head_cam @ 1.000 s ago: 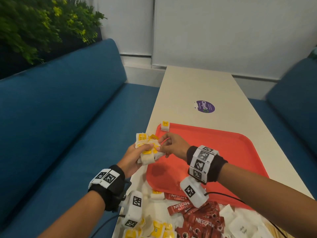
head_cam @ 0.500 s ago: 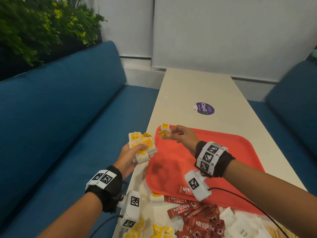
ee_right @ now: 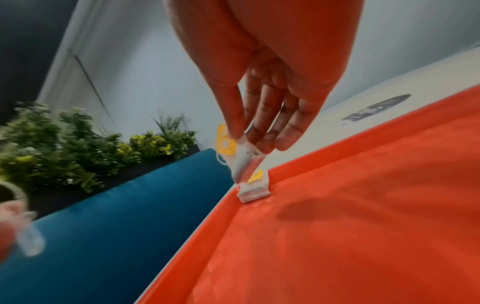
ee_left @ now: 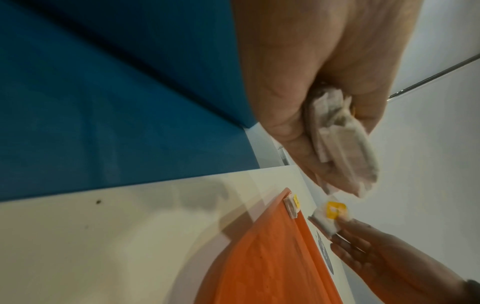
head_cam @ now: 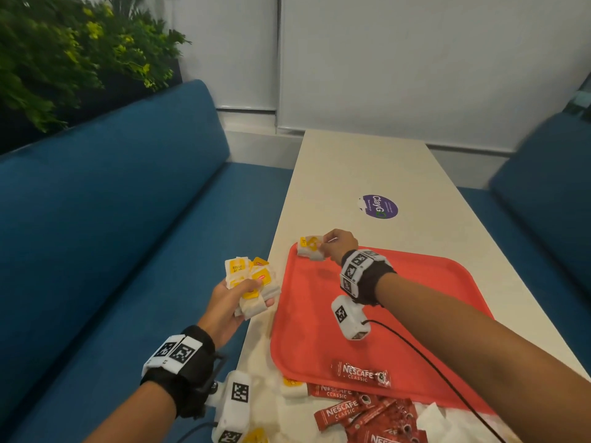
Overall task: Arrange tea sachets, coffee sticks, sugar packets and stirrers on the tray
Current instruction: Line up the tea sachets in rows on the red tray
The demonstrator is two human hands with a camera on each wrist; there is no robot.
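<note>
My left hand (head_cam: 232,302) grips a bunch of white tea sachets (head_cam: 252,282) with yellow tags, held off the table's left edge beside the red tray (head_cam: 415,314). My right hand (head_cam: 339,247) pinches one tea sachet (head_cam: 311,249) by thumb and fingers over the tray's far left corner. In the right wrist view that pinched sachet (ee_right: 244,162) hangs just above another sachet (ee_right: 254,189) standing in the corner. One Nescafe coffee stick (head_cam: 361,374) lies on the tray's near edge.
A heap of red coffee sticks (head_cam: 367,417), white sugar packets (head_cam: 447,426) and loose tea sachets (head_cam: 292,386) lies on the table in front of the tray. A purple sticker (head_cam: 379,206) is on the table beyond. Blue benches (head_cam: 112,235) flank the table.
My right hand took one sachet from the bunch in my left hand and carried it away to the tray's far left corner. The left hand drew back slightly toward me.
</note>
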